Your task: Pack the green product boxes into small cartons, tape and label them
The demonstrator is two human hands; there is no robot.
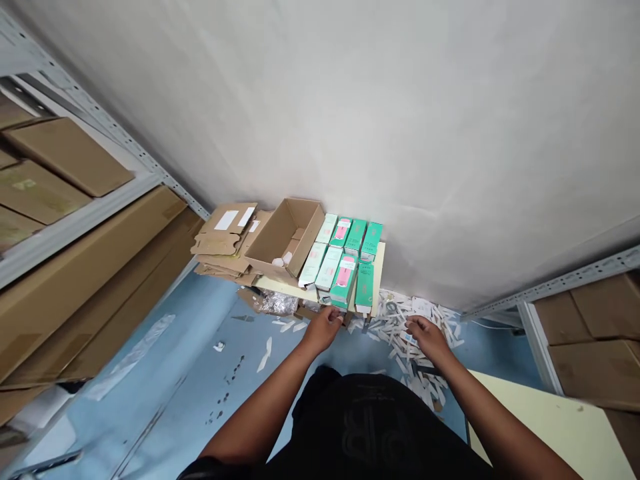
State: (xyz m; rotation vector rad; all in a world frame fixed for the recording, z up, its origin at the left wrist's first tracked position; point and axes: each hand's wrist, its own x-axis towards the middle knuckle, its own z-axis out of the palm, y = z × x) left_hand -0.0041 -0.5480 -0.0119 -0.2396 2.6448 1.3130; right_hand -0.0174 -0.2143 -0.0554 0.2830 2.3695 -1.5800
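Note:
My left hand [324, 329] is at the front edge of a small table, just below a green box with a pink panel [345, 279]. Its fingers are curled together; whether they hold anything is hidden. Out to the right, my right hand [429, 339] hovers above white paper strips [395, 333] scattered on the floor. Thumb and fingers are drawn together there, and I cannot make out anything between them. Two rows of slim boxes lie on the table, pale ones such as the pale green box [313, 265] to the left and green ones like the green box [365, 287] to the right.
An open cardboard carton [270, 257] with a few white pieces inside stands left of the boxes. Flattened cardboard [217, 243] is stacked beside it. Shelves with brown cartons [70, 153] rise at left and right. A pale yellow tabletop [545, 427] sits at lower right.

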